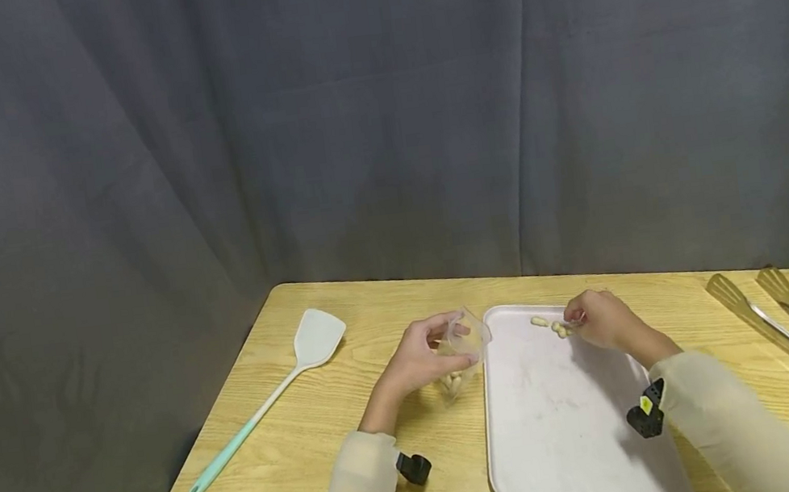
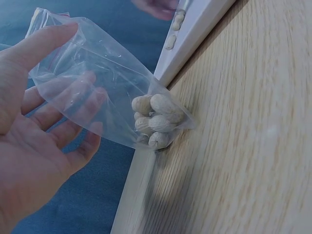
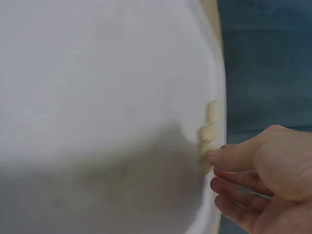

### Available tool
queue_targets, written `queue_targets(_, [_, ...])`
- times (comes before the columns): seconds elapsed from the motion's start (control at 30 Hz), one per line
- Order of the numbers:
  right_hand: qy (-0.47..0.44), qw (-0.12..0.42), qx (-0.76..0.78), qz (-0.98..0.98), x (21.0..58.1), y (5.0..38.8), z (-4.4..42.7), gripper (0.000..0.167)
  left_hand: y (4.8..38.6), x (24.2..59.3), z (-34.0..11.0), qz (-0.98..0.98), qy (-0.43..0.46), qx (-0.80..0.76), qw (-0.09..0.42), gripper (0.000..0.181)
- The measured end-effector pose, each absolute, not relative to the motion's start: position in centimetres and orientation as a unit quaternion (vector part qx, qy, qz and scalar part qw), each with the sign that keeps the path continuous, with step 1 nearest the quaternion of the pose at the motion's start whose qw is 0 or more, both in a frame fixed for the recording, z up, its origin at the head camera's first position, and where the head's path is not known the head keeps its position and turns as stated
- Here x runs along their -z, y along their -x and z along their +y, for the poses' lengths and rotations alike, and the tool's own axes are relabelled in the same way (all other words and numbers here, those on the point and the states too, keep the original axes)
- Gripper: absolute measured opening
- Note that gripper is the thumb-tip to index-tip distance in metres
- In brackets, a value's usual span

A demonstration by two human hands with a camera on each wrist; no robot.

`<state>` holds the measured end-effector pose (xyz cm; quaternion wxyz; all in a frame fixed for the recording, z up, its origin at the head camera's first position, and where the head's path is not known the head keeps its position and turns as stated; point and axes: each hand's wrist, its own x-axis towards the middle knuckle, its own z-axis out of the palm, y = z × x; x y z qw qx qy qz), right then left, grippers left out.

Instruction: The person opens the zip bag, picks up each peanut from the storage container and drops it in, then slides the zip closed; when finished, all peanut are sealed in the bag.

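Observation:
A clear plastic zip bag hangs from my left hand, its mouth held apart between thumb and fingers. Several unshelled peanuts lie bunched in its bottom corner, left of the pale tray. At the tray's far edge, my right hand pinches a peanut between thumb and fingers, largely covered by the fingertips. Beside it on the tray lie other peanuts, in a short row along the rim; the right wrist view is blurred there.
A white spatula with a mint-green handle lies at the table's left. Metal tongs with slotted ends rest on the right. Behind the wooden table hangs a dark grey curtain.

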<state>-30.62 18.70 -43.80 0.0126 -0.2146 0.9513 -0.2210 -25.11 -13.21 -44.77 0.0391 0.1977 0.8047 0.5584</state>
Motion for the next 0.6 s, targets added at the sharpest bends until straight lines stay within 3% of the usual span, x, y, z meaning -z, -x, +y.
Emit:
queue_targets(0.3, [0.207, -0.009, 0.221, 0.953, 45.9, 30.7, 19.5, 0.009, 22.9, 41.2, -13.0, 0.795, -0.2, -0.569, 0.055, 0.064])
queue_targets(0.6, [0.217, -0.024, 0.223, 0.95, 45.8, 30.7, 19.5, 0.009, 24.6, 43.9, -13.0, 0.802, -0.194, -0.563, 0.052, 0.068])
